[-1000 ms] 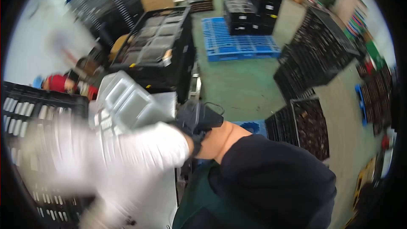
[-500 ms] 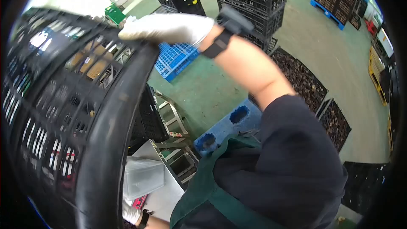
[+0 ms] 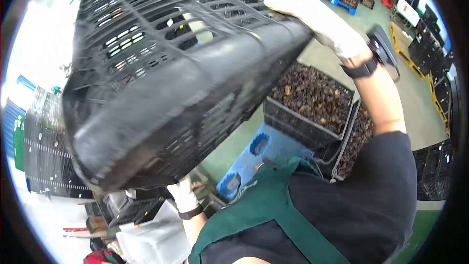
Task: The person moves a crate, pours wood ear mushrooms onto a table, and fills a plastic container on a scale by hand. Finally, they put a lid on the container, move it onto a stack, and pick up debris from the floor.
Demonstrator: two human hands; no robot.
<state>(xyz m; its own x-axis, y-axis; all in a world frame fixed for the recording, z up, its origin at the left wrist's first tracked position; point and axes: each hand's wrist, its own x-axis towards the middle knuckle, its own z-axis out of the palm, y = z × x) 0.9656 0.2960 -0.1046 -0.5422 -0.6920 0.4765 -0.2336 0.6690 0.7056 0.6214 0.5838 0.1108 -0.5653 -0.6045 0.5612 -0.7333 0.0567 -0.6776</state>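
A large black plastic crate with slotted walls is held up tilted in front of me, filling much of the upper left. Through its slots the background shows. My right hand, in a white glove, grips its upper right corner, with the thumb side along the rim. Under the lower edge of the crate, my left hand, also gloved, holds on from below; its fingertips are hidden behind the plastic. Just past the raised crate stands another black crate full of dark brown, shrivelled-looking pieces.
A blue plastic pallet lies on the green floor close to me, by the filled crates. White plastic bins stand at the lower left. Stacked dark crates are on the right, and yellow pallets lie farther back.
The black crate has swung from my left across to the front, with my right hand moving right along with it. My view has shifted, and my left hand now shows at the crate's lower edge.
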